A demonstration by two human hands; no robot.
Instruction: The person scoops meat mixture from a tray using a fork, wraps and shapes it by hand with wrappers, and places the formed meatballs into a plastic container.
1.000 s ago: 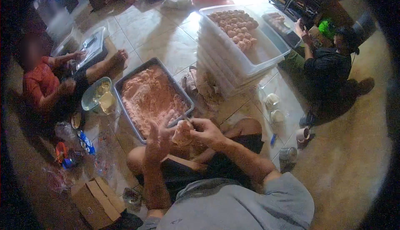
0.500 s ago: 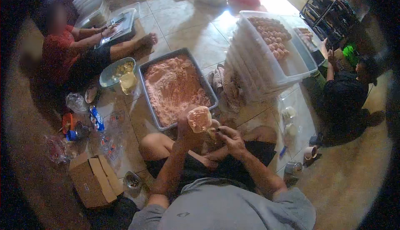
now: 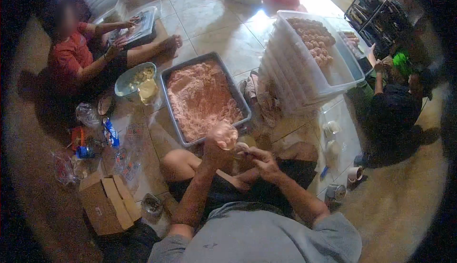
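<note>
My left hand, partly blurred, is closed around a pale wrapper filled with pink ground meat, over the near edge of the meat tub. A grey tub in front of me holds a large mass of pink ground meat, scooped hollow in the middle. My right hand grips a small tool with a dark part at the fingers and a pale, rounded end. That end is close to the wrapper; whether they touch I cannot tell.
Stacked clear trays with meat balls on top stand at the right. A container of pale pieces is beside the tub. A cardboard box lies near-left. One person sits at left, another at right.
The filled wrapper has tilted and moved slightly in my left hand, showing less of its face. My right hand stays close by. The left person's hands have moved apart.
</note>
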